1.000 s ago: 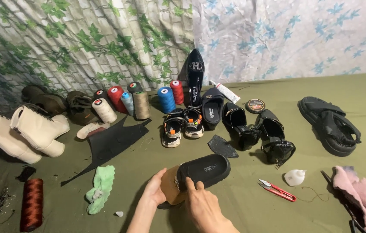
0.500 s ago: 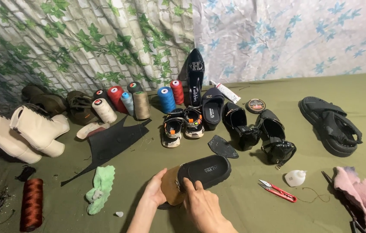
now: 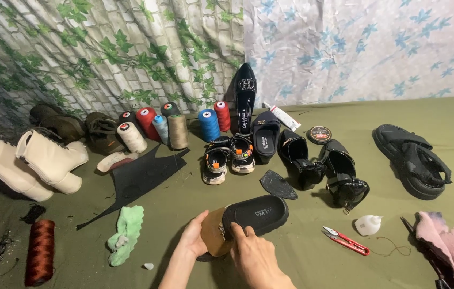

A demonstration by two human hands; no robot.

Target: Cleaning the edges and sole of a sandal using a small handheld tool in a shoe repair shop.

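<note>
You are looking down at an olive-green cloth surface (image 3: 441, 225) spread with shoes and sewing supplies. Both your hands hold a black slip-on sandal with a tan strap (image 3: 256, 217) low in the middle of the view, its toe end pointing right and resting on the cloth. Your left hand (image 3: 195, 243) cups the tan strap end from the left, fingers curled around it, seemingly to steady it. Your right hand (image 3: 253, 257) comes from below, its fingertips pinching the edge where strap meets sole, as if to keep that seam exposed.

Just right of the sandal lie small red-handled thread snips (image 3: 344, 241) and a white squeeze bottle on its side (image 3: 368, 225), both within easy reach. To the left sit a crumpled pale-green cloth (image 3: 125, 233) and a spool of reddish-brown thread lying flat (image 3: 39, 251).

Farther back, a row of upright thread cones in red, blue, cream and tan (image 3: 176, 126) stands before a leaf-printed backdrop. Near them are cream boots (image 3: 34, 160), a cut sheet of black leather (image 3: 144, 174), small children's sandals (image 3: 229, 155), glossy black heeled shoes (image 3: 320, 166) and a chunky black strapped sandal (image 3: 414, 160) well apart at the right. A pink cloth (image 3: 446, 241) lies at the lower right edge.
</note>
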